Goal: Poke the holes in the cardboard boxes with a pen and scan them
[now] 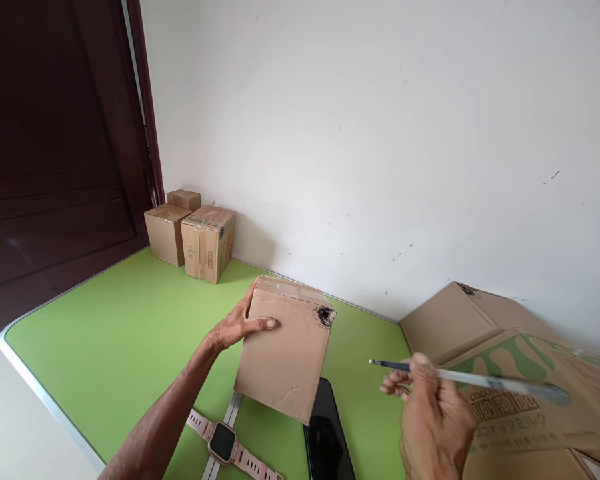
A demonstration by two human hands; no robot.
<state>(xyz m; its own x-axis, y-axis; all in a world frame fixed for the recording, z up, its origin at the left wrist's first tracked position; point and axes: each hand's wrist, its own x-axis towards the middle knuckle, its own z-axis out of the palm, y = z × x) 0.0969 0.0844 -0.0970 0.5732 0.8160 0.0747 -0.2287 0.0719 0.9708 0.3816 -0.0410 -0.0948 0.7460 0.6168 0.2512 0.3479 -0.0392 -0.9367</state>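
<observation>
My left hand [236, 325] grips the left side of a small brown cardboard box [285, 353], thumb on its front face, and holds it tilted above the green table [115, 347]. The box has a taped top and a dark torn hole at its upper right corner. My right hand [430, 413] is closed round a pen [460, 377] that lies level, its tip pointing left towards the box, a short gap away. The right hand is blurred by motion.
A black phone [327, 437] lies face up under the box's lower edge. A pink-strapped watch [225, 443] lies at the front. Three small boxes [190, 233] stand at the far left corner by a dark door. Large printed cartons [520, 373] fill the right side.
</observation>
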